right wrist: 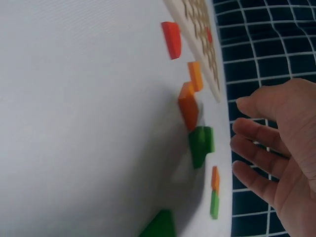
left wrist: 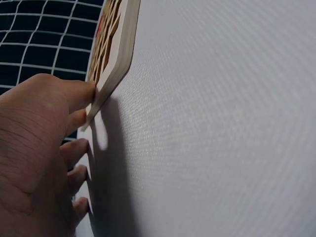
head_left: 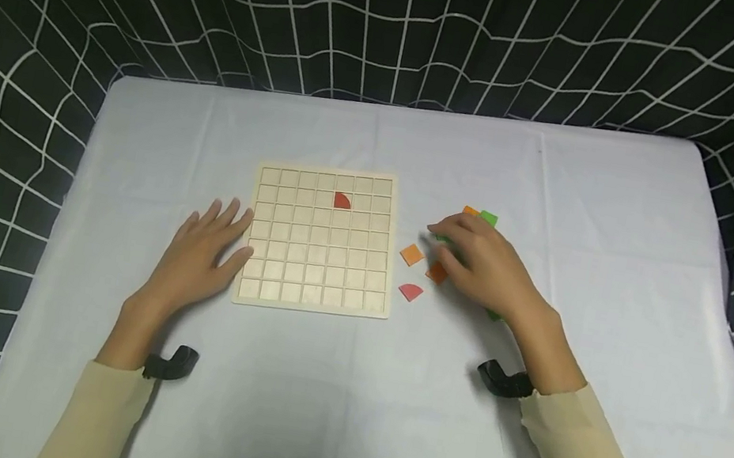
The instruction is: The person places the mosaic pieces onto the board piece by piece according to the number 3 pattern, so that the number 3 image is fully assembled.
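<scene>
My left hand [head_left: 198,257] rests on the cloth with its fingers spread, thumb and index finger at the left edge of a pale wooden grid board [head_left: 317,257]. One red quarter-circle tile [head_left: 342,201] lies in a cell of the board's second row. Right of the board, my right hand [head_left: 489,266] hovers over loose tiles, fingers loosely bent and holding nothing in the right wrist view. Near its thumb are an orange square tile [head_left: 412,254] and a darker orange tile [head_left: 435,273]. Green tiles [right wrist: 200,146] lie below the hand, partly hidden by it in the head view.
A red fan-shaped tile [head_left: 411,292] lies by the board's right edge. Beyond the right hand sit a small orange tile [head_left: 471,210] and a bright green tile [head_left: 488,218]. White cloth [head_left: 340,401] covers the table; dark netting-patterned curtains [head_left: 399,26] stand behind and at both sides.
</scene>
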